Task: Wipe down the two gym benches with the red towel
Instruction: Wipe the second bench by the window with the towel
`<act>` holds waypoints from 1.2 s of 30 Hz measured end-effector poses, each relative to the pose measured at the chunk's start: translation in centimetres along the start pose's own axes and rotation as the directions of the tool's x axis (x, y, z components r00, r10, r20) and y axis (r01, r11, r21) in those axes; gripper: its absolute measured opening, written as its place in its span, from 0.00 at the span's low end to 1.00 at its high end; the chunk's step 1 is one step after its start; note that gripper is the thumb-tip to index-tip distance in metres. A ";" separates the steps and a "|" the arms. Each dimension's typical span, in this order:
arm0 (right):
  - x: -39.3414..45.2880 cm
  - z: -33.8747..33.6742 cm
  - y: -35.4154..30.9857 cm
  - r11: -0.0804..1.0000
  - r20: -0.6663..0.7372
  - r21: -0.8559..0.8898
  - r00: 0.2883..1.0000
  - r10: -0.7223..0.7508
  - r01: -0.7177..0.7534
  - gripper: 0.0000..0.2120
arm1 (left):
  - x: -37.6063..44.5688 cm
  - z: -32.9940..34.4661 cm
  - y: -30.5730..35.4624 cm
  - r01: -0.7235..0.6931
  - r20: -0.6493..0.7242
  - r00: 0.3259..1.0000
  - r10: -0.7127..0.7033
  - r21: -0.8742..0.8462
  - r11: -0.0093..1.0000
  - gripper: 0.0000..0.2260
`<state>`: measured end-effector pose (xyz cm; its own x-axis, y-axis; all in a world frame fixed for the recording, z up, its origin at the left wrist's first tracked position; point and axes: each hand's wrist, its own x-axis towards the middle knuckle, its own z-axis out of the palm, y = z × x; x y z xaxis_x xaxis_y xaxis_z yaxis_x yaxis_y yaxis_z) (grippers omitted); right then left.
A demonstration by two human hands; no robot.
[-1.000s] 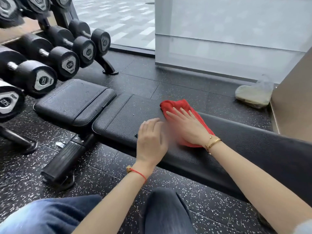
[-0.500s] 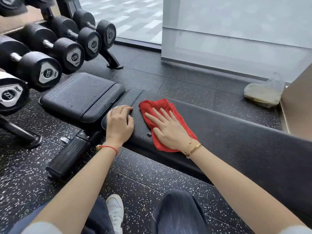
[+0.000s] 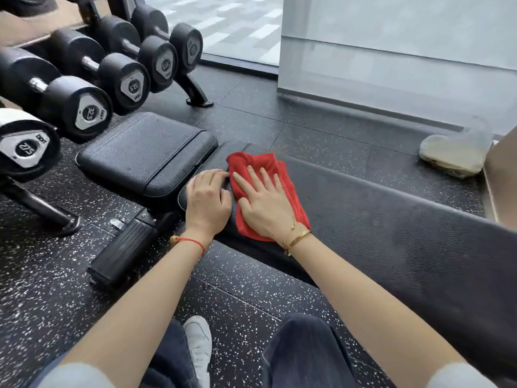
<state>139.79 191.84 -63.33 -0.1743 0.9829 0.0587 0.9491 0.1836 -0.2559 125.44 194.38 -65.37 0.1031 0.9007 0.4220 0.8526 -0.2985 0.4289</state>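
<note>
Right hand point(image 3: 263, 204) lies flat, fingers straight and spread, pressing the red towel point(image 3: 282, 175) onto the long black bench pad point(image 3: 391, 219), the surface being wiped. Towel sits at the pad's end toward 10 o'clock, crumpled, poking out past the fingertips at 12 and trailing under the wrist. Gold bracelets on that wrist. Left hand point(image 3: 207, 200) just beside the towel at its 9 o'clock, palm down on the pad's corner, fingers curled over the end edge; fingertips near the towel's edge, contact hard to tell. Red string bracelet point(image 3: 193, 242) on left wrist. Smaller seat pad point(image 3: 145, 155) butts up at 10 o'clock of the hands, narrow gap between the two pads. Dumbbell rack point(image 3: 84, 79) fills the frame's 10 o'clock corner. Bench's ribbed foot piece point(image 3: 120, 253) on speckled rubber floor at 7 o'clock of the left hand. Clear bag point(image 3: 456, 152) on the floor at 2 o'clock by the wall. Knees in dark jeans and a white shoe point(image 3: 198, 343) at 6 o'clock.
</note>
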 end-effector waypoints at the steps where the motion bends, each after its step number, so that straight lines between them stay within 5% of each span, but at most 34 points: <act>1: -0.9 0.0 0.1 0.999 -0.007 -0.009 0.999 -0.034 0.034 0.27 | 0.0 0.0 0.0 -0.001 0.002 1.000 0.001 0.002 1.000 0.19; 5: -3.1 -0.9 4.0 0.999 -0.034 -0.015 0.998 -0.053 0.052 0.28 | -0.1 0.0 0.0 -0.015 -0.016 1.000 0.015 -0.016 1.000 0.18; 12: 2.7 -2.5 6.8 0.975 0.006 -0.058 0.977 0.213 -0.212 0.27 | 0.0 0.1 -0.1 -0.005 -0.024 1.000 0.005 -0.020 1.000 0.17; 20: -3.7 -1.3 3.6 0.992 0.005 -0.018 0.992 -0.122 0.122 0.28 | 0.1 0.2 -0.2 0.003 0.001 1.000 -0.003 -0.006 1.000 0.17; 29: -0.8 -2.4 5.9 0.998 0.035 0.011 0.998 0.057 -0.058 0.27 | 0.3 -0.4 -0.1 0.021 0.050 0.999 -0.017 -0.069 0.997 0.18; 36: -0.8 -1.0 0.3 0.988 0.077 -0.010 0.986 -0.151 0.152 0.27 | 1.5 -2.7 -2.3 0.023 0.131 0.991 0.004 -0.205 0.979 0.24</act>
<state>140.47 191.15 -62.53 -0.3350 0.9420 0.0222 0.9142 0.3306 -0.2345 122.20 195.52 -63.58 0.1733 0.9331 0.3152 0.7317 -0.3362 0.5929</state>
